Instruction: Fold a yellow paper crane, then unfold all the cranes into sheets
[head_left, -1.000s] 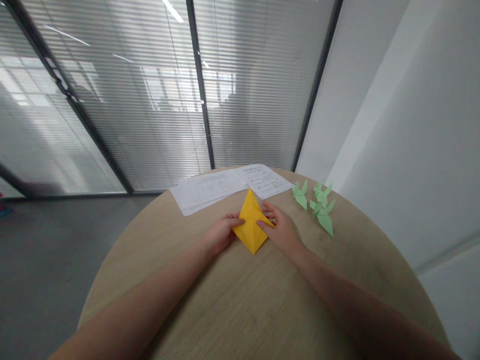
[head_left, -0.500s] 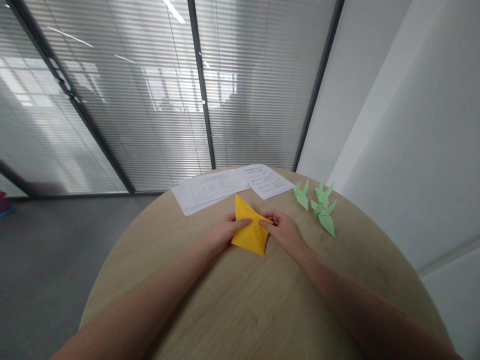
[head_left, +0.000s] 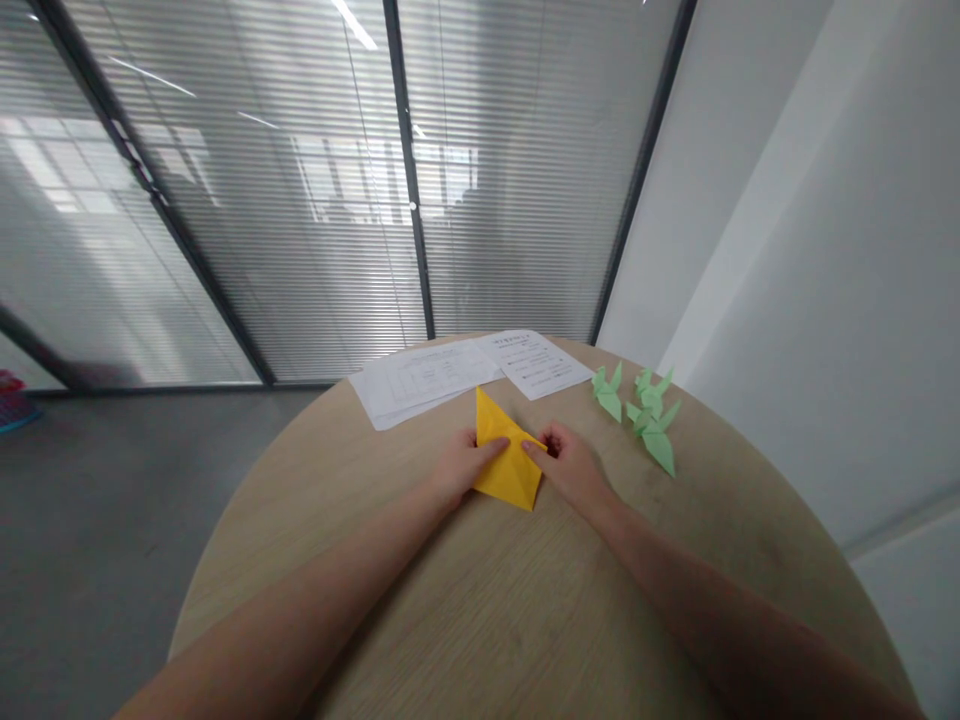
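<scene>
A folded sheet of yellow origami paper (head_left: 513, 478) is held between my two hands over the middle of the table. Its left edge is gripped by my left hand (head_left: 459, 464), whose thumb lies across the front while the fingers go behind. At the right corner, my right hand (head_left: 568, 462) pinches the paper between thumb and curled fingers. One pointed corner stands up at the upper left, and creases run across the front. The fingertips behind the sheet are hidden.
Several green paper cranes (head_left: 657, 440) sit at the right on the round wooden table (head_left: 480, 610). Printed white sheets (head_left: 427, 378) lie along the far edge. Behind the table is a glass partition with blinds (head_left: 337, 250); a white wall (head_left: 847, 260) rises at the right.
The view has shifted slightly, so everything sits a little further right. My right fingers have curled in more behind the paper's corner, and both thumbs have slid slightly over it.
</scene>
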